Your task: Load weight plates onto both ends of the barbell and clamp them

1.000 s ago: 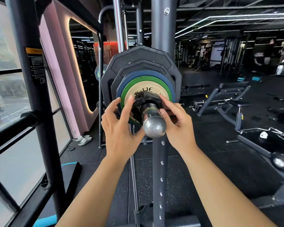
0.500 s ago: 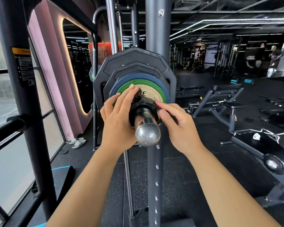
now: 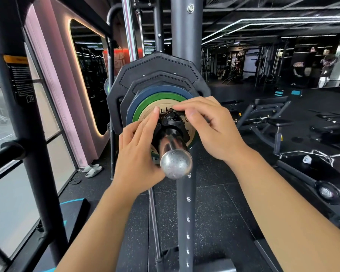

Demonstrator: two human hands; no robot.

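The barbell's chrome sleeve end [image 3: 176, 163] points at me from the rack. On it sit a large black plate [image 3: 157, 65], a smaller black one, a blue plate [image 3: 145, 97], a green plate [image 3: 157, 99] and a tan plate [image 3: 147, 112]. A black clamp [image 3: 172, 124] sits on the sleeve against the tan plate. My left hand [image 3: 137, 150] lies with straight fingers along the clamp's left side, its thumb hidden. My right hand [image 3: 210, 126] curls over the clamp's top and pinches its lever.
A grey rack upright [image 3: 185, 26] stands right behind the plates, and a black post [image 3: 18, 95] is close on the left by the window. Benches [image 3: 273, 114] and another barbell [image 3: 326, 191] fill the right. Slippers [image 3: 92, 169] lie on the floor.
My right hand has risen from the clamp's right side to its top and curled over the lever. My left hand's fingers slid up along the left side. The view moved closer.
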